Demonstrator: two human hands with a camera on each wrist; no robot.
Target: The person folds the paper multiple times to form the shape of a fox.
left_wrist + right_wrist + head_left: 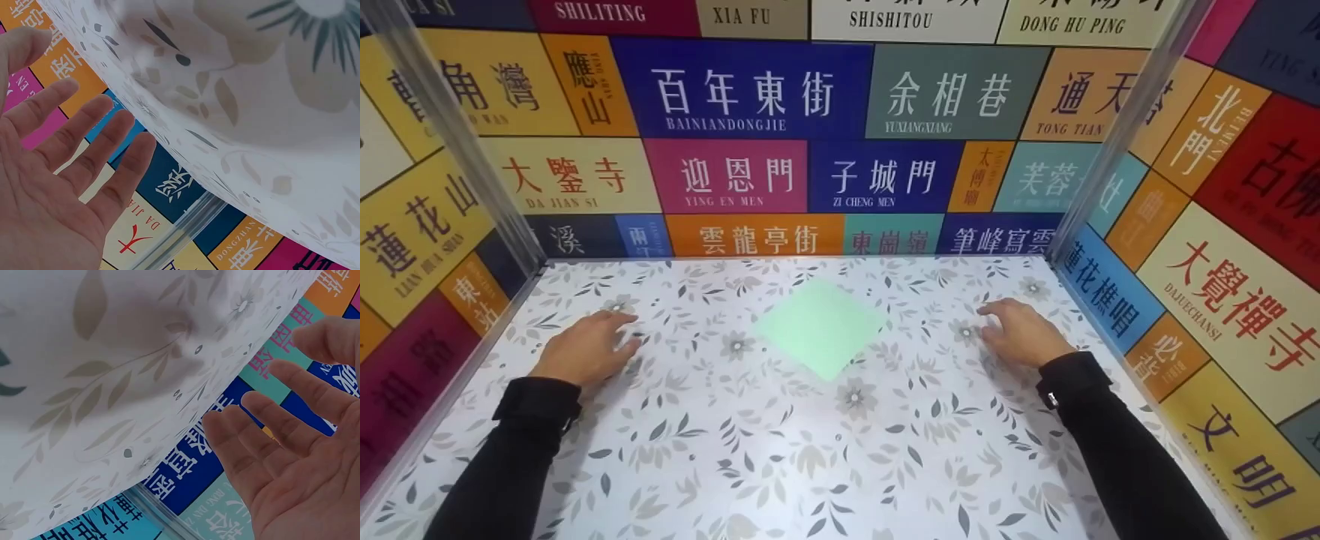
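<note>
A pale green square sheet (826, 328) lies flat, one corner toward the person, on the white floral tabletop (697, 465). To its left is the left hand (586, 349), apart from the sheet and holding nothing. The right hand (1024, 334) is on the other side of the sheet, also with nothing in it. In the left wrist view, the left hand (62, 152) shows loosely extended, spread fingers. Relaxed, slightly bent fingers of the right hand (298, 433) appear in the right wrist view. The sheet is out of sight in both wrist views.
Panels printed with colourful Chinese place names (750, 90) stand along the back and both sides of the table. Clear plastic-like corner strips (1091, 142) run up where the panels meet. Black sleeves (502, 457) cover both forearms.
</note>
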